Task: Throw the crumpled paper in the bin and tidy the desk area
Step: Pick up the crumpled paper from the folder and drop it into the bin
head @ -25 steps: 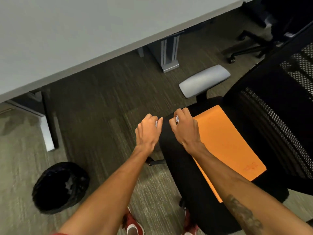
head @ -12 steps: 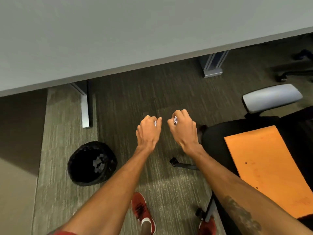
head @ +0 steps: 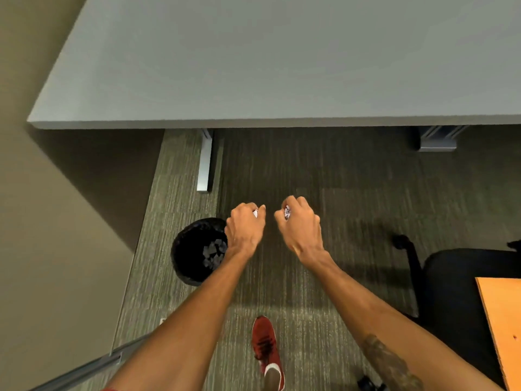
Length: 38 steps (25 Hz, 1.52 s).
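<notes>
So from the head cam, looking straight down: both fists are out in front over the carpet (head: 324, 170), and each one is closed around a little wad of paper. The left hand (head: 244, 227) is curled tight on a crumpled bit (head: 255, 213), you can just see white poking out by the thumb, and the right hand (head: 299, 225) is clamped on its own crumpled scrap (head: 287, 212), same deal, only a sliver showing. The bin (head: 197, 251) sits on the floor near the left front corner of the desk (head: 282, 66), lined with a black bag, and there's already some pale crumpled stuff down in it. The left fist is right at the bin's right rim, partly overlapping it from this angle, while the right fist is a bit further off to the side. So I'd say we're about midway: paper is collected and carried over, but neither wad is dropped yet. Desk top looks bare in what's visible, so not much left there. What I'd guess remains is the chair (head: 465, 277) at the right edge with an orange folder (head: 501, 320) lying on its seat. Red shoe (head: 265, 345) mid-step below.
</notes>
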Each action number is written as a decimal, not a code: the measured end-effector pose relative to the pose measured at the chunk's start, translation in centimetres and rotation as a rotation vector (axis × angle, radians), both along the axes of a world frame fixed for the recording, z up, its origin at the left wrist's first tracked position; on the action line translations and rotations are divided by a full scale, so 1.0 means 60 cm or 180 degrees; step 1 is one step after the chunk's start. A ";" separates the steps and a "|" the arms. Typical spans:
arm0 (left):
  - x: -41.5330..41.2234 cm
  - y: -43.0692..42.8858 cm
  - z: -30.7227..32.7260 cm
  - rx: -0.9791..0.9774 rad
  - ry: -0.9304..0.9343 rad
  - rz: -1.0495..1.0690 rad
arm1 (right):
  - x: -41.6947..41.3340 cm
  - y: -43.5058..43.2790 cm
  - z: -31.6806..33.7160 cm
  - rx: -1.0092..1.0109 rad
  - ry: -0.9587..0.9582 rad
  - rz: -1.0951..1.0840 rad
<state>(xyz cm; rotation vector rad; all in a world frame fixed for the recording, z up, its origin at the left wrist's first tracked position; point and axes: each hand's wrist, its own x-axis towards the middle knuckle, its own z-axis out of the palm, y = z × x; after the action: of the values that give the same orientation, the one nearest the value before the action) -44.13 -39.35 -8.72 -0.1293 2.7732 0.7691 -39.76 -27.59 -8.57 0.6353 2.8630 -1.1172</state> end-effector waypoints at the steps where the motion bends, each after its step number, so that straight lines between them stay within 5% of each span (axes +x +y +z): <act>1: -0.014 -0.033 -0.010 0.0053 -0.0174 0.0290 | -0.015 -0.032 -0.004 -0.0127 -0.0081 0.0045; 6: -0.061 -0.179 -0.073 0.1086 -0.0979 0.2061 | -0.071 -0.167 -0.041 -0.0724 -0.0786 0.0111; 11: -0.081 -0.295 -0.115 0.1830 -0.1417 0.3037 | -0.107 -0.281 -0.093 -0.1047 -0.1143 0.0181; 17: -0.101 -0.369 -0.157 0.2544 -0.1878 0.3797 | -0.144 -0.362 -0.145 -0.2448 -0.1971 -0.1220; 28: -0.101 -0.438 -0.211 0.2697 -0.2510 0.3756 | -0.161 -0.420 -0.186 -0.3180 -0.2372 -0.1493; 38: -0.069 -0.420 -0.204 0.2299 -0.2013 0.3762 | -0.137 -0.417 -0.165 -0.3004 -0.2085 -0.1056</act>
<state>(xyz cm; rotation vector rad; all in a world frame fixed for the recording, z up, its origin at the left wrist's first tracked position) -48.27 -64.55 -20.94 -1.5779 1.4864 1.5347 -47.96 -52.59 -18.46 1.1025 1.4837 -1.6777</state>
